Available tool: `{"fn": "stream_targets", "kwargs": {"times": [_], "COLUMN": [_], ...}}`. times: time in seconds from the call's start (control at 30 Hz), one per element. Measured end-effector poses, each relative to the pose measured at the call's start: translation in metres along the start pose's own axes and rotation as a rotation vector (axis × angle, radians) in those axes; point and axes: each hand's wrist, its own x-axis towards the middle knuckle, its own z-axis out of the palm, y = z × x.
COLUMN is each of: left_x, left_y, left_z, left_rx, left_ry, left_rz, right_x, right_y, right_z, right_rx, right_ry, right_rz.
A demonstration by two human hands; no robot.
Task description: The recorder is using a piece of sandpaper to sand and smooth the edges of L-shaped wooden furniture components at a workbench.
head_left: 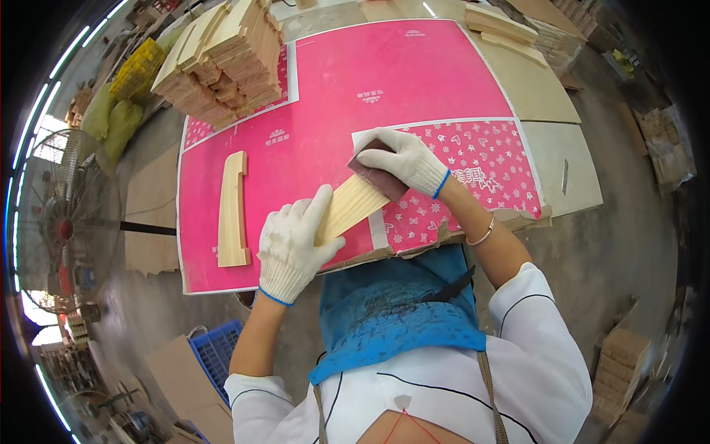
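Note:
My left hand, in a white knitted glove with a blue cuff, grips the near left end of a pale wooden piece. The piece lies slanted near the front edge of the pink-covered table. At its far right end, my right hand, gloved the same way, holds a brown sheet of sandpaper pressed on the wood. The fingers are wrapped over the folded sheet. A second wooden piece, notched at both ends, lies to the left of my left hand.
A tall stack of wooden pieces stands at the table's far left. More pieces lie at the far right. A caged fan stands to the left, with a blue crate below the table and a yellow crate beyond.

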Motion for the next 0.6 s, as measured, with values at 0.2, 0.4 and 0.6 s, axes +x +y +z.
{"fn": "stream_targets", "kwargs": {"times": [0.2, 0.4, 0.6], "left_x": [-0.034, -0.007, -0.007], "left_y": [0.023, 0.025, 0.02], "left_z": [-0.001, 0.057, 0.029], "left_rx": [-0.25, -1.888, -1.362], "left_ry": [0.256, 0.293, 0.345], "left_rz": [0.226, -0.452, -0.351], "right_x": [-0.003, -0.024, -0.008], "right_y": [0.005, -0.015, 0.041], "right_z": [-0.004, 0.032, -0.003], "right_rx": [0.376, 0.337, 0.181], "right_ry": [0.241, 0.204, 0.488], "right_rz": [0.001, -0.082, 0.106]}}
